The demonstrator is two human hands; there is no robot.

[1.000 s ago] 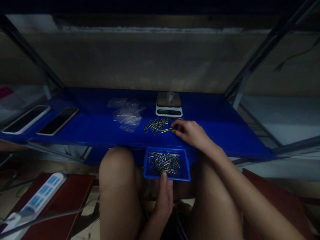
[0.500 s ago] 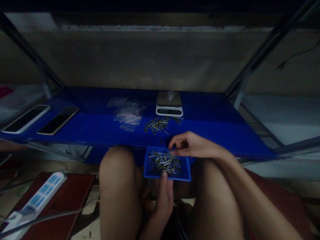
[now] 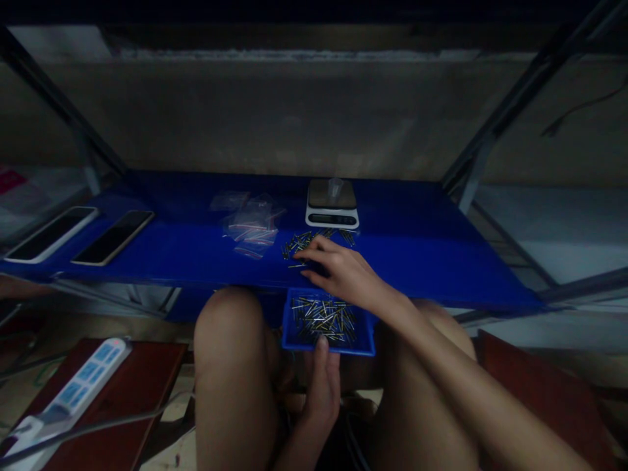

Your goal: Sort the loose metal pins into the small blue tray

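Right hand (image 3: 343, 271): palm down on the blue shelf (image 3: 417, 255), fingers extended and narrowly spread, fingertips on the loose metal pins (image 3: 298, 246). Whether a pin is pinched beneath them cannot be told.

Left hand (image 3: 321, 383): closed on the blue tray (image 3: 367, 345) from below, thumb on the near rim, tray held level between the knees just under the shelf edge. The tray carries more pins (image 3: 324, 317).

Step in hand, as judged: contact with the shelf pile. The pins are thin and lie flat, so a lift calls for a fine fingertip pinch.

Behind the pile: 1 digital scale (image 3: 332, 204). To its left: clear bags (image 3: 252, 226), then 2 phones (image 3: 114, 237)
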